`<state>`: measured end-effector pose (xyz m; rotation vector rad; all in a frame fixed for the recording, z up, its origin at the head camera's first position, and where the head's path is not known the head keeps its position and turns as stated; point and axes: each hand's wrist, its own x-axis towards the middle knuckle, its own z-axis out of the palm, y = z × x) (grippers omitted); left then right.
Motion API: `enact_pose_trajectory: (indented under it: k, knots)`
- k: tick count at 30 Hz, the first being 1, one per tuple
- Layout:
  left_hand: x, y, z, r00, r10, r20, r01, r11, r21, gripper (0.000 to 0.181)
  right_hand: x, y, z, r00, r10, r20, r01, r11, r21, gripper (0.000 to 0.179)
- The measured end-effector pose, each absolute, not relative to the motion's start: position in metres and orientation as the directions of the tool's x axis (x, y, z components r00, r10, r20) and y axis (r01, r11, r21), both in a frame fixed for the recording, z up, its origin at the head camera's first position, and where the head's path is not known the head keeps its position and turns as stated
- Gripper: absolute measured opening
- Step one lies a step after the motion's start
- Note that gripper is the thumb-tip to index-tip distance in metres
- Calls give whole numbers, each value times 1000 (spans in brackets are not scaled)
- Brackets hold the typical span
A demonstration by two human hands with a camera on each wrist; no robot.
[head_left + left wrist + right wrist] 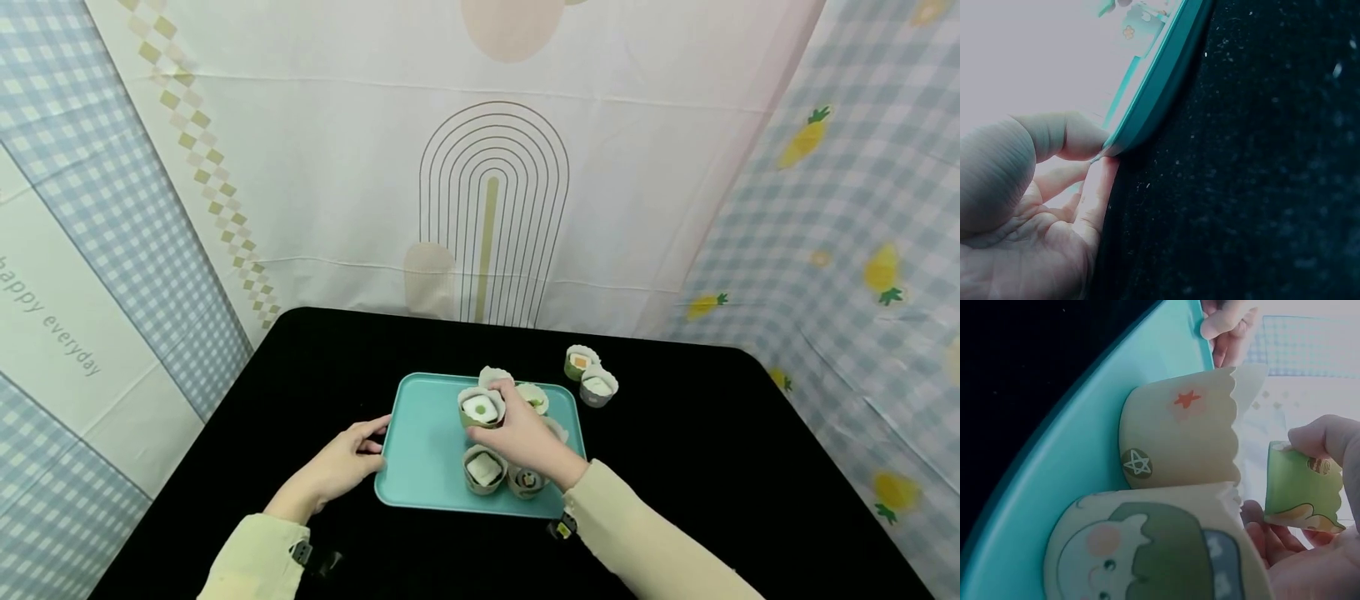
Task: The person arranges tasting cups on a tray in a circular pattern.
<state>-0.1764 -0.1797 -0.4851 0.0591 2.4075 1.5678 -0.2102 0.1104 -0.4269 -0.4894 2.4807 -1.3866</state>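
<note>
So the left hand [341, 462] had the turquoise tray [420, 450] by its left side. From the head view you'd only get fingers at the edge, but the left wrist view gave it away: thumb and a fingertip properly pinching the rim. The tray sat flat on a black counter [337, 367].

The right hand [525, 429] was gripping a green paper cup [481, 408] over the tray, thumb one side, fingers the other. Head view looked down into it and showed a white sushi-like piece with a green dot. Right wrist view only got the cup side-on, no filling, but you could see its base held up around the rims of the cups standing on the tray.

That same view had the prints too: a smiley-face cup [1160, 550] closest to the camera and a red-star cup [1179, 437] just beside it. No way to read those from the head.

Only the head view caught two more on the counter past the tray's far right corner: a green cup with an orange-centred piece [580, 364] touching a greyish cup [597, 388].
</note>
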Motion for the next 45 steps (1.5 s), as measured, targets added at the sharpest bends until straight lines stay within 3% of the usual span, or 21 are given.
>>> enact_pose_trajectory:
  k: [37, 45]
  knots:
    - [-177, -178, -483, -963, 160, -215, -132, 415, 900, 68, -215, 89, -437, -852, -505, -138, -219, 583, -782, 47]
    - [-177, -179, -483, -961, 168, -220, -134, 411, 902, 68, -214, 88, -433, -846, -517, -132, -252, 607, -754, 52]
